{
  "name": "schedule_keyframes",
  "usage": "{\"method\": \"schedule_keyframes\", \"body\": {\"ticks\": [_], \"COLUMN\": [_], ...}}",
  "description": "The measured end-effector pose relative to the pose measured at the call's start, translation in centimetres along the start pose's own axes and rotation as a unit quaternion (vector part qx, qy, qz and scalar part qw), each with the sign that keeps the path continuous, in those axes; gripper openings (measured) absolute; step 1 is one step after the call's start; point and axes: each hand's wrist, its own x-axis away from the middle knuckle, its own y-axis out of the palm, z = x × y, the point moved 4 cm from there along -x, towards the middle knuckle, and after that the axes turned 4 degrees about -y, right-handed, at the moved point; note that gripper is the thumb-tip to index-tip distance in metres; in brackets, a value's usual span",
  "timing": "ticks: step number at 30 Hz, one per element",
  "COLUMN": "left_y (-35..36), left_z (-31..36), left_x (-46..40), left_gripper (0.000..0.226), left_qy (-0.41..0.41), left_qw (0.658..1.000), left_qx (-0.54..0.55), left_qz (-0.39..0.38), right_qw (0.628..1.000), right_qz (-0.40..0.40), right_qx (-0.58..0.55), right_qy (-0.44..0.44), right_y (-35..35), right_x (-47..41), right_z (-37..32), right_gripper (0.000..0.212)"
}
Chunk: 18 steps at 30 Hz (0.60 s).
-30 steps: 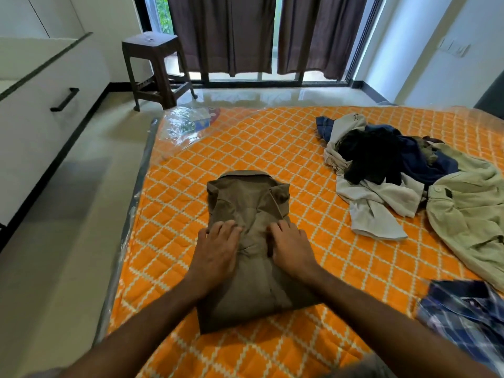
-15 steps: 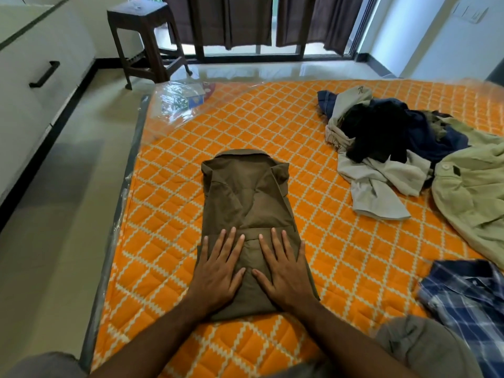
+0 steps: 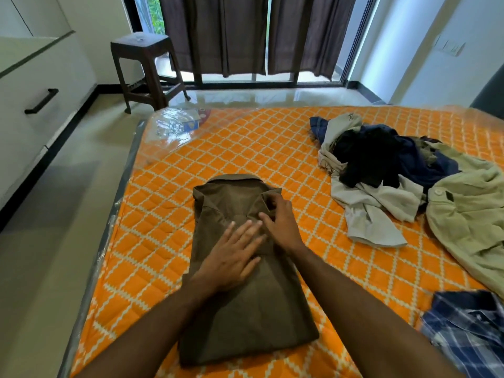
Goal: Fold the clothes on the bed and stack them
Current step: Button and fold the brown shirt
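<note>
A brown shirt (image 3: 226, 203) lies folded into a long strip on the orange quilted bed (image 3: 272, 143), collar at the far end. My left hand (image 3: 234, 255) presses flat on the middle of the shirt, fingers straight. Farther up, my right hand (image 3: 278, 219) has its fingers curled into the fabric by the right side of the collar, gripping a fold. A heap of unfolded clothes (image 3: 376, 170) lies to the right, with a pale green shirt (image 3: 469, 214) beside it and a blue plaid shirt (image 3: 469, 334) at the near right.
The bed's left edge (image 3: 114, 214) drops to a tiled floor beside a white cabinet (image 3: 35, 99). A brown stool (image 3: 144, 69) stands by the curtained window beyond the bed. A clear plastic package (image 3: 177, 124) lies at the bed's far left corner.
Both hands left the near end of the shirt. The left slid up to its middle, and the right reached to the collar area and curled into the fabric.
</note>
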Motion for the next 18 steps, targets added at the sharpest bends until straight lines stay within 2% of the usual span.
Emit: {"method": "schedule_keyframes", "body": {"ticks": [2,4,8,11,13,15,18], "left_y": [2.6,4.4,4.8,5.0,4.9,4.4,2.2], "left_z": [0.5,0.1,0.3,0.0,0.1,0.0,-0.6], "left_x": [-0.4,-0.4,-0.6,-0.7,-0.6,-0.5,-0.5], "left_gripper": [0.058,0.061,0.062,0.063,0.062,0.061,0.058], "left_qy": [0.009,-0.007,0.002,0.007,0.009,0.008,-0.009], "left_qw": [0.999,0.998,0.998,0.998,0.998,0.998,1.0], "left_qx": [-0.005,-0.001,-0.001,0.012,0.014,0.026,0.012], "left_qz": [-0.051,-0.068,-0.063,-0.063,-0.063,-0.062,0.012], "right_qw": [0.997,0.994,0.995,0.994,0.997,0.999,0.992], "right_qz": [-0.078,-0.108,-0.079,-0.054,-0.038,-0.009,0.073], "right_qx": [-0.008,0.007,-0.051,-0.077,-0.058,-0.014,0.02], "right_qy": [-0.004,-0.012,0.042,0.049,0.022,-0.045,-0.104], "right_y": [0.7,1.4,2.1,2.8,2.4,1.8,1.2], "right_x": [-2.7,-4.5,-5.7,-6.3,-6.8,-7.2,-7.6], "right_z": [0.3,1.0,3.2,4.2,3.9,3.4,2.8], "right_gripper": [0.061,0.062,0.057,0.054,0.048,0.04,0.028]}}
